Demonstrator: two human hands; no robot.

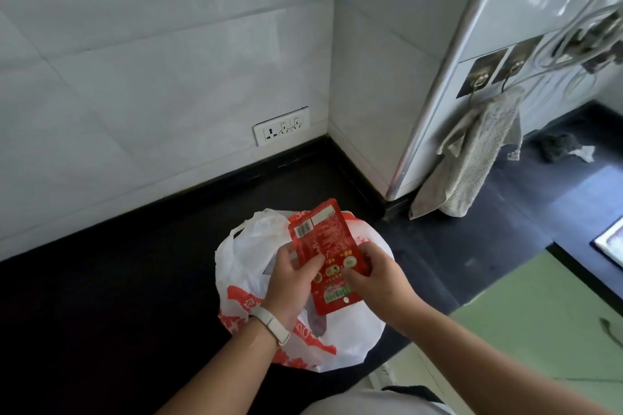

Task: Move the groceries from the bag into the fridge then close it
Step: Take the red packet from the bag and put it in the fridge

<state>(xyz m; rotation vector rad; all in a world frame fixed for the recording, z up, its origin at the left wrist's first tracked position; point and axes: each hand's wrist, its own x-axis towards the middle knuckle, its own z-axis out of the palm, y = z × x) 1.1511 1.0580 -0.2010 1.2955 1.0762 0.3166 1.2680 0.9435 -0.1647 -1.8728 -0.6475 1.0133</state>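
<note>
A white plastic bag (251, 248) with red print sits on the black countertop (135, 280). Above its open mouth I hold a flat red packet (323, 239) with a barcode and small food pictures, tilted up and away from me. My left hand (291, 283), with a white band on the wrist, grips the packet's left edge, thumb on its face. On the right edge my right hand (374, 276) pinches it. The fridge (505, 54) stands at the upper right, its white side panel facing me; its door is not visible.
A tiled wall with a white socket strip (281, 130) backs the counter. Cloths (472, 162) hang from hooks on the fridge side, with cables above. Beyond lie a dark scrubber (558, 145) and a sink edge (610, 242). A pale green floor (539, 313) lies at lower right.
</note>
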